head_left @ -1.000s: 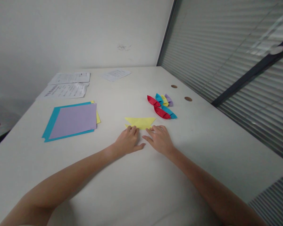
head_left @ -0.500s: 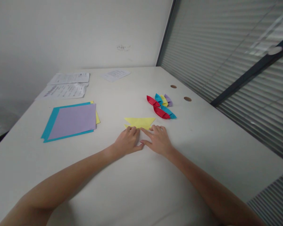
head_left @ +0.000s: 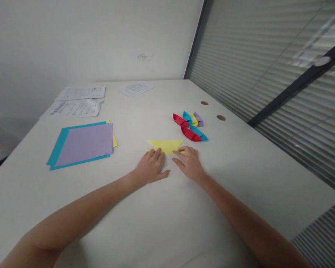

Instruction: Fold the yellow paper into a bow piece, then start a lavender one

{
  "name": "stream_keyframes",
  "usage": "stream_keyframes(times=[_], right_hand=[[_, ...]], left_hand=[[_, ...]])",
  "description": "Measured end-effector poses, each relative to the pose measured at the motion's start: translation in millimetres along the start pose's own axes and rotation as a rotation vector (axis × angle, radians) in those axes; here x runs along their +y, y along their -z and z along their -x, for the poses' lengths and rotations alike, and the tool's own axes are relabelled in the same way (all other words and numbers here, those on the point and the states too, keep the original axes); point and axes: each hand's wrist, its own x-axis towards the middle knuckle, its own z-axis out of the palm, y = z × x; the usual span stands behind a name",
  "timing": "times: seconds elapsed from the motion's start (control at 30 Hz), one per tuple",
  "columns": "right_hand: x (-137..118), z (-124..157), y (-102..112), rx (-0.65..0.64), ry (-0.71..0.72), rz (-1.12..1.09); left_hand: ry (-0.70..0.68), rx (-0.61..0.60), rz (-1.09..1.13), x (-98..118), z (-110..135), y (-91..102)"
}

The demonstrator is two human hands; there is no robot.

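Observation:
A folded sheet of yellow paper [head_left: 165, 144] lies flat on the table, pointed at its left and right ends. My left hand [head_left: 151, 166] presses its fingertips on the lower left part of the paper, thumb stretched out to the right on the tabletop. On the lower right part rests my right hand [head_left: 192, 163], its index fingertip touching the near edge and its thumb held apart below. Both hands are open, and the fingers hide parts of the near edge.
Several folded paper pieces in red [head_left: 190, 134], blue, yellow and purple lie beyond my right hand. At left is a stack of purple [head_left: 85, 144], blue and yellow sheets. Printed papers [head_left: 75, 108] lie farther back. Blinds [head_left: 268, 63] line the right side of the table [head_left: 145, 119].
My right hand has slid rightward along the near edge of the yellow paper, away from my left hand. My left hand stays almost in place.

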Motion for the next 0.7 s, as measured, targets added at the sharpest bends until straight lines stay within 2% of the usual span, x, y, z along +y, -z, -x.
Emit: stream_keyframes(times=[0.1, 0.23, 0.5, 0.7], right_hand=[[14, -5, -5, 0.068, -0.183, -0.075], [25, -11, -11, 0.045, -0.309, -0.170], [28, -15, -15, 0.037, -0.368, -0.194], [31, -15, -15, 0.017, -0.343, -0.182]], left_hand=[[0.006, 0.012, 0.009, -1, 0, -0.8], [0.020, 0.006, 0.035, -1, -1, 0.0], [0.020, -0.015, 0.059, -1, -1, 2.8], [0.003, 0.001, 0.068, -3, -1, 0.0]])
